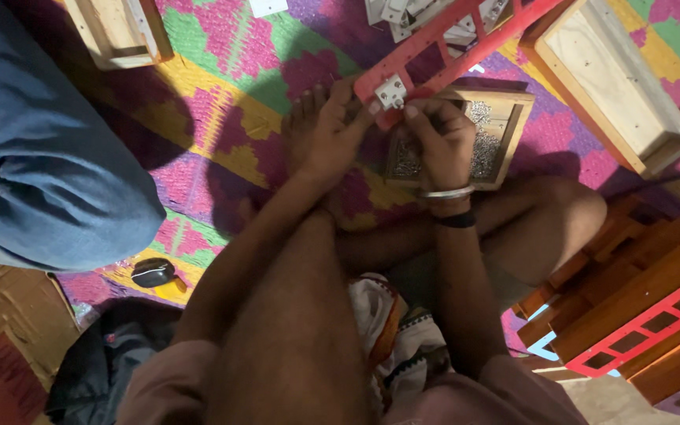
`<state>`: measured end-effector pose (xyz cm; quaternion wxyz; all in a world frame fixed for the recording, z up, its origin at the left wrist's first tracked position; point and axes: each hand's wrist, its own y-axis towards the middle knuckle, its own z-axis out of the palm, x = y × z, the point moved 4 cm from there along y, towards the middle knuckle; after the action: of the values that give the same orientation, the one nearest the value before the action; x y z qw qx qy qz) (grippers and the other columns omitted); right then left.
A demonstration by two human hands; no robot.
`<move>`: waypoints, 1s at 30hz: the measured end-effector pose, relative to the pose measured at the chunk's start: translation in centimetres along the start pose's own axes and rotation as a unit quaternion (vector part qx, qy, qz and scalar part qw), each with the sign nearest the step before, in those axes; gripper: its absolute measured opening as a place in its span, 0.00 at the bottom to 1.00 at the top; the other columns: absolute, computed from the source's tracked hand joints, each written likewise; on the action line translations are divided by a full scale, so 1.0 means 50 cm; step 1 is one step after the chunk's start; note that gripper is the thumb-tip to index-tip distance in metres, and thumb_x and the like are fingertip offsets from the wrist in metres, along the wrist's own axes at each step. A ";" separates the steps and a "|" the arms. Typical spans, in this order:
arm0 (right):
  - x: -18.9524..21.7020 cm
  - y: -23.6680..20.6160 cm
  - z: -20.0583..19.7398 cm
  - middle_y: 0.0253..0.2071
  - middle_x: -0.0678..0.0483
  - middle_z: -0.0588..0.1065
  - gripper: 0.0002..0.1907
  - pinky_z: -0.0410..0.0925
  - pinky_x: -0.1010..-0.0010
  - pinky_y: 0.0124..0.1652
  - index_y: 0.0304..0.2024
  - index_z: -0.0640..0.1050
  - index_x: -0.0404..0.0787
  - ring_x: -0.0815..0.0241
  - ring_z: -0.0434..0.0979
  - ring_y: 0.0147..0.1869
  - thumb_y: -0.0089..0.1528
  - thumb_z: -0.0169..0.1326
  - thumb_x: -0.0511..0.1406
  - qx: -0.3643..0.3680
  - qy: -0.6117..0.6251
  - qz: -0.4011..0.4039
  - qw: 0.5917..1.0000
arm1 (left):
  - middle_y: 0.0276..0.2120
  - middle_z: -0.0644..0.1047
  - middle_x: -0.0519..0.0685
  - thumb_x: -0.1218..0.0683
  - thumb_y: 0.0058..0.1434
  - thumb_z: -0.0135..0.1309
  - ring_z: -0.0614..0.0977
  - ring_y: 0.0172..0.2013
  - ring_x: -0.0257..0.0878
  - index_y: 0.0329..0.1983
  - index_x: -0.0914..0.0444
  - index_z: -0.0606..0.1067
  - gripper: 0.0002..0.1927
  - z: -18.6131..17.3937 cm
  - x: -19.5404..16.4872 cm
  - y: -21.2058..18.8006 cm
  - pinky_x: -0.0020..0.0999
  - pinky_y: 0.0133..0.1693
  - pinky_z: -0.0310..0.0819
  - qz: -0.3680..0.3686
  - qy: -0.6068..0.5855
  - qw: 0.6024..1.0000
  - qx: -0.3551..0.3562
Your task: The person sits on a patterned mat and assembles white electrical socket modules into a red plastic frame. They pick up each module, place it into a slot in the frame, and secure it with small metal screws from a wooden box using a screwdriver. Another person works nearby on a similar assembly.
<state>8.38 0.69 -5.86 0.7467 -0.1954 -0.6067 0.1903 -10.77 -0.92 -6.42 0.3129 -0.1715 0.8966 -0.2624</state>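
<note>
Now: left hand [332,130] and right hand [442,134] both pinched on small white metal bracket [391,92] at end of red frame [442,43], above wooden screw tray [513,126]. Frame looks stiff, light; bracket small, fiddly — fingertip grip at edges.

Packages are few here, and no labels, signs or screens show. A flattened brown cardboard piece [5,330] lies at the lower left on the floor, its lower part tinted dull red, partly covered by a dark bag. A small white rectangular piece [267,7], perhaps a packet or card, lies on the patterned mat at the top edge, cut off by the frame and too small to tell.
</note>
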 end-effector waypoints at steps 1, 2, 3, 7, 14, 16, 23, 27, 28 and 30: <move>0.000 -0.001 -0.001 0.30 0.55 0.79 0.05 0.62 0.82 0.26 0.44 0.80 0.34 0.71 0.73 0.27 0.68 0.59 0.31 0.000 -0.007 0.003 1.000 | 0.57 0.72 0.62 0.31 0.66 0.45 0.70 0.60 0.60 0.64 0.52 0.70 0.31 -0.011 -0.004 -0.001 0.57 0.61 0.57 0.019 -0.015 1.000 -0.014; 0.001 -0.002 -0.002 0.30 0.55 0.80 0.05 0.62 0.82 0.26 0.44 0.80 0.34 0.71 0.75 0.28 0.67 0.59 0.31 0.000 -0.014 0.006 1.000 | 0.61 0.69 0.66 0.29 0.67 0.43 0.66 0.63 0.64 0.66 0.52 0.69 0.33 -0.021 -0.009 -0.003 0.60 0.62 0.52 0.039 -0.030 0.998 -0.027; 0.003 -0.003 -0.002 0.31 0.55 0.80 0.05 0.64 0.82 0.27 0.44 0.80 0.34 0.70 0.76 0.30 0.68 0.58 0.31 0.005 -0.021 -0.002 1.000 | 0.65 0.65 0.70 0.28 0.68 0.41 0.62 0.66 0.69 0.68 0.52 0.67 0.35 -0.028 -0.015 -0.004 0.63 0.64 0.48 0.058 -0.046 0.996 -0.040; 0.006 -0.004 -0.001 0.33 0.54 0.80 0.05 0.66 0.81 0.29 0.44 0.80 0.33 0.69 0.79 0.33 0.67 0.58 0.30 0.008 -0.046 -0.013 0.999 | 0.68 0.64 0.67 0.27 0.65 0.37 0.59 0.70 0.65 0.69 0.49 0.66 0.36 -0.027 -0.024 -0.002 0.59 0.70 0.43 0.010 -0.048 0.999 0.014; 0.007 0.003 0.009 0.34 0.55 0.80 0.04 0.70 0.79 0.37 0.44 0.80 0.31 0.69 0.79 0.36 0.67 0.59 0.28 0.019 -0.058 -0.040 0.997 | 0.64 0.68 0.65 0.26 0.64 0.42 0.64 0.68 0.62 0.64 0.56 0.68 0.37 -0.011 -0.012 -0.002 0.57 0.66 0.50 0.009 0.006 1.000 -0.004; 0.005 0.003 0.008 0.34 0.55 0.80 0.05 0.69 0.79 0.36 0.44 0.81 0.31 0.70 0.78 0.35 0.67 0.59 0.28 0.006 -0.080 -0.037 0.996 | 0.61 0.72 0.62 0.29 0.65 0.44 0.69 0.65 0.58 0.64 0.56 0.69 0.35 0.010 -0.003 0.000 0.54 0.67 0.55 0.014 -0.075 0.997 0.010; 0.001 0.007 0.019 0.32 0.56 0.79 0.04 0.69 0.79 0.33 0.41 0.81 0.33 0.71 0.76 0.32 0.66 0.60 0.29 -0.044 -0.149 -0.077 0.985 | 0.58 0.73 0.64 0.36 0.70 0.51 0.71 0.63 0.56 0.66 0.58 0.68 0.30 0.046 -0.003 0.012 0.53 0.65 0.59 0.090 -0.310 0.946 -0.008; 0.014 -0.009 0.042 0.39 0.56 0.79 0.05 0.72 0.74 0.39 0.45 0.79 0.38 0.67 0.79 0.39 0.66 0.60 0.30 -0.064 -0.177 -0.168 0.968 | 0.58 0.74 0.59 0.36 0.68 0.52 0.69 0.62 0.56 0.64 0.56 0.69 0.29 0.016 -0.002 0.002 0.56 0.63 0.54 0.043 -0.089 0.994 -0.045; 0.026 -0.021 0.051 0.39 0.54 0.78 0.04 0.71 0.72 0.40 0.45 0.79 0.37 0.64 0.78 0.40 0.67 0.61 0.29 -0.073 -0.242 -0.226 0.941 | 0.58 0.74 0.60 0.36 0.68 0.52 0.68 0.62 0.58 0.65 0.56 0.69 0.29 0.007 -0.003 0.000 0.57 0.62 0.52 0.046 -0.078 0.995 -0.051; 0.045 -0.042 0.068 0.40 0.52 0.76 0.05 0.70 0.67 0.42 0.45 0.80 0.37 0.58 0.78 0.42 0.68 0.62 0.28 -0.089 -0.347 -0.315 0.879 | 0.58 0.73 0.62 0.36 0.69 0.53 0.67 0.62 0.61 0.65 0.57 0.69 0.29 -0.002 -0.005 -0.004 0.59 0.61 0.50 0.052 -0.057 0.995 -0.061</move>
<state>5.56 0.28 -2.24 0.4885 0.0188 -0.8706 -0.0546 -10.62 -0.90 -6.12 0.3652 -0.1581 0.8996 -0.1800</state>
